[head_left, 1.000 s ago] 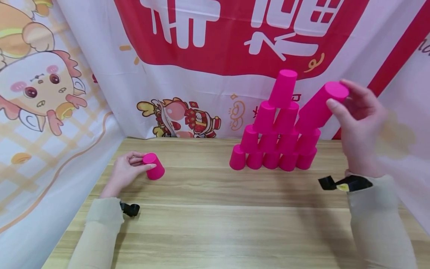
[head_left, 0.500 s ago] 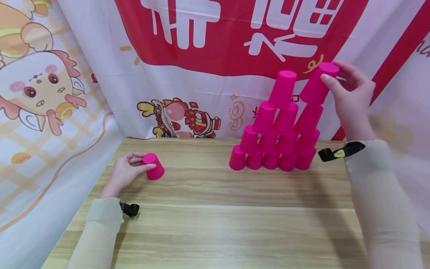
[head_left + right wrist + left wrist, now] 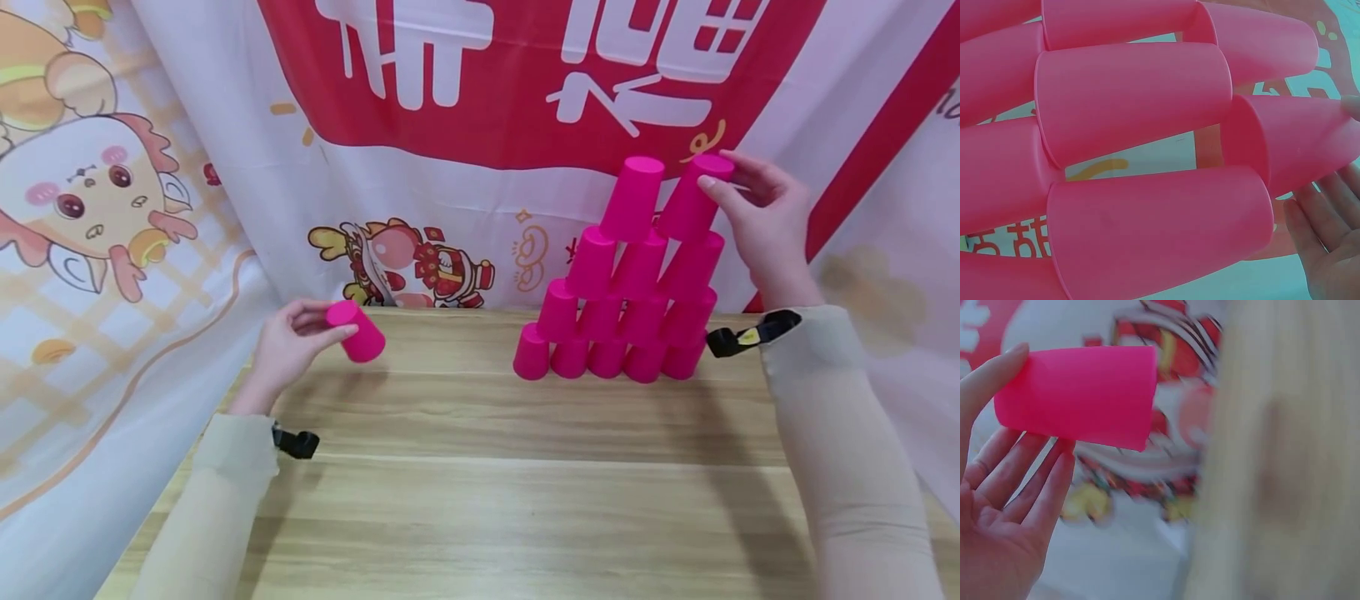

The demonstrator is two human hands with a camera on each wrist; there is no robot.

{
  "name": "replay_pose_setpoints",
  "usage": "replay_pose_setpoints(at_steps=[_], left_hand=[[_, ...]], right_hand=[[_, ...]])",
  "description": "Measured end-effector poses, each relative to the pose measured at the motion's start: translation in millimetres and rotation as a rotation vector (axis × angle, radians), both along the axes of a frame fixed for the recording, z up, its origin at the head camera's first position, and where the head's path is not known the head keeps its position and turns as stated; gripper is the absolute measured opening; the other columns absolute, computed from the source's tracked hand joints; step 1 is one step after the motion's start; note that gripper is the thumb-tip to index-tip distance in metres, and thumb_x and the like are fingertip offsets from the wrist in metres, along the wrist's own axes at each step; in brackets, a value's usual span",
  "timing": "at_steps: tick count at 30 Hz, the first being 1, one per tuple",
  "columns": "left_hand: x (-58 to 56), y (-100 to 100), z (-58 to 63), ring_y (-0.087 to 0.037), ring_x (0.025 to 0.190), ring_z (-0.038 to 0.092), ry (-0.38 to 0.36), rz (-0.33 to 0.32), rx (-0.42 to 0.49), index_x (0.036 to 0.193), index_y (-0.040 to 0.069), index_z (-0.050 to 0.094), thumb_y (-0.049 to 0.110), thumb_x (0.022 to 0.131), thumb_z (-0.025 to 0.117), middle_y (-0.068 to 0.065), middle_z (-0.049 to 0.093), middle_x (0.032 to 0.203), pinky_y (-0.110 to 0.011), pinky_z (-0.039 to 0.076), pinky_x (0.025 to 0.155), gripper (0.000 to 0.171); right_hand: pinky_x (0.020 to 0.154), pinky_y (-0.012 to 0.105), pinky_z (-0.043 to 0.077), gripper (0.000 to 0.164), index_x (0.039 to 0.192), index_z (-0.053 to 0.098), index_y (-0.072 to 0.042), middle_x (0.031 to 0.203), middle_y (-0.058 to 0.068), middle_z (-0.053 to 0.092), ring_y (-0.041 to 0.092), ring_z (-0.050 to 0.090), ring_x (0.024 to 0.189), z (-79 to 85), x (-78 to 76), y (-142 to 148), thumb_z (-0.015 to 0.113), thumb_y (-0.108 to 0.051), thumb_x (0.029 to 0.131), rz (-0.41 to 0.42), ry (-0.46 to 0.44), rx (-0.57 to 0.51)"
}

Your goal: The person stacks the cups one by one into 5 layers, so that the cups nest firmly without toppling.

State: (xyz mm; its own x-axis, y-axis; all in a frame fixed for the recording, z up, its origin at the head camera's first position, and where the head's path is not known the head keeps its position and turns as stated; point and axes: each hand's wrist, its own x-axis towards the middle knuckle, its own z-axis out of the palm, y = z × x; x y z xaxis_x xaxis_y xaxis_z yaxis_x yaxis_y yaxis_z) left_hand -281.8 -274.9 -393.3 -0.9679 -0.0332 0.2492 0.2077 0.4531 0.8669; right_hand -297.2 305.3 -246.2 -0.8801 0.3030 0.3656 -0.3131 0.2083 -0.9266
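My left hand (image 3: pixel 288 350) pinches an upside-down pink cup (image 3: pixel 360 333) between thumb and fingers at its narrow end. That cup hangs tilted just above the table, its shadow below it. At the right, my right hand (image 3: pixel 772 221) holds another pink cup (image 3: pixel 688 204) by its closed top, mouth down, at the right end of the stack's top row. In the right wrist view the mouth of this held cup (image 3: pixel 1307 140) sits right at the bases of the cups below. A single cup (image 3: pixel 632 200) stands beside it on the top row.
The stack of pink cups (image 3: pixel 600 321) rises in staggered rows on the wooden table (image 3: pixel 480 500), near its back edge. A printed cloth (image 3: pixel 420 192) hangs right behind it. Another patterned cloth (image 3: pixel 112 333) borders the table's left side.
My right hand has raised its cup, then brought it left and down onto the top row, uncovering the cup below. My left hand has lifted its cup off the table.
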Motion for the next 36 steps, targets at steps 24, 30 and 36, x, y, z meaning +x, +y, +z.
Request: replay_pose_setpoints(at_steps=[24,30,36], left_hand=[[-7.1,193,133.2,-0.018,0.115,0.064,0.377,-0.343,0.333,0.136,0.012,0.062,0.015,0.089,0.081,-0.002,0.069,0.124,-0.036,0.053,0.099,0.051],[9.3,231,171.4,-0.016,0.117,0.063,0.379,-0.383,0.35,0.136,0.001,0.056,0.009,0.092,0.076,-0.006,0.068,0.127,-0.03,0.051,0.1,0.048],[6.5,265,209.2,-0.009,0.117,0.061,0.319,-0.393,0.343,0.135,0.005,0.056,0.012,0.092,0.077,-0.002,0.066,0.129,-0.021,0.05,0.097,0.048]], right_hand=[[0.1,0.028,0.05,0.062,0.143,0.061,-0.029,0.139,-0.002,0.061,0.013,0.058,0.121,-1.9,3.9,4,0.083,-0.039,0.085,0.004,-0.044,0.141],[0.099,0.028,0.051,0.063,0.145,0.059,-0.029,0.14,-0.002,0.06,0.014,0.057,0.121,-6.7,3.9,6,0.081,-0.039,0.087,0.022,-0.054,0.161],[0.098,0.027,0.052,0.065,0.147,0.056,-0.031,0.142,-0.002,0.058,0.016,0.056,0.123,-10.4,2.5,5,0.08,-0.04,0.087,0.046,-0.086,0.174]])
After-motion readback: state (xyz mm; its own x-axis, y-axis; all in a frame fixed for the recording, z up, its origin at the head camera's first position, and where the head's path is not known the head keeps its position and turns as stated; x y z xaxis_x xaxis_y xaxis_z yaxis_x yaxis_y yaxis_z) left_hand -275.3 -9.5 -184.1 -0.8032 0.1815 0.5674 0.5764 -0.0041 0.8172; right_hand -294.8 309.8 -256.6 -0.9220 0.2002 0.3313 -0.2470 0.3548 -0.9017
